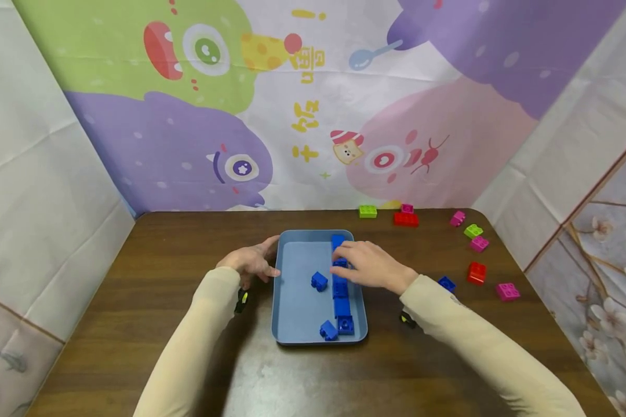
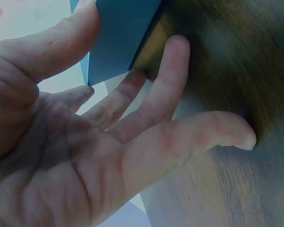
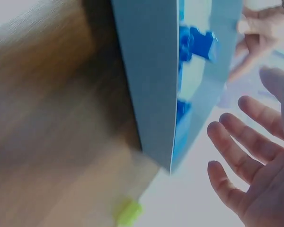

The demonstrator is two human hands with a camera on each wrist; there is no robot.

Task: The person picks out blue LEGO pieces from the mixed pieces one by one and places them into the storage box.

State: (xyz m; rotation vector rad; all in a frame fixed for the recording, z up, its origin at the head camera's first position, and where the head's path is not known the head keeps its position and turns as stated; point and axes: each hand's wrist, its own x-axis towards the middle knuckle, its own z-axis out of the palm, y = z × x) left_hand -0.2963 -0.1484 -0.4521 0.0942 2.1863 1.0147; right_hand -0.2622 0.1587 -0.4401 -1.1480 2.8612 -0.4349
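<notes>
A grey-blue tray (image 1: 299,255) lies on the table with blue building blocks in it. Several of these blocks (image 1: 340,289) form a row along its right wall. One loose blue block (image 1: 319,281) sits near the middle, and another (image 1: 328,330) is by the front wall. My left hand (image 1: 247,262) is at the tray's left side, fingers spread and thumb against the wall in the left wrist view. Above the right-hand row hovers my right hand (image 1: 370,265), partly covering some blocks. Its loosely bent fingers (image 3: 236,151) hold nothing in the right wrist view.
On the table's right lie a blue block (image 1: 446,284) near the right sleeve, red blocks (image 1: 477,273), pink blocks (image 1: 508,291) and green blocks (image 1: 473,231). Another green block (image 1: 367,211) lies by the back edge, against a printed cloth (image 1: 302,185).
</notes>
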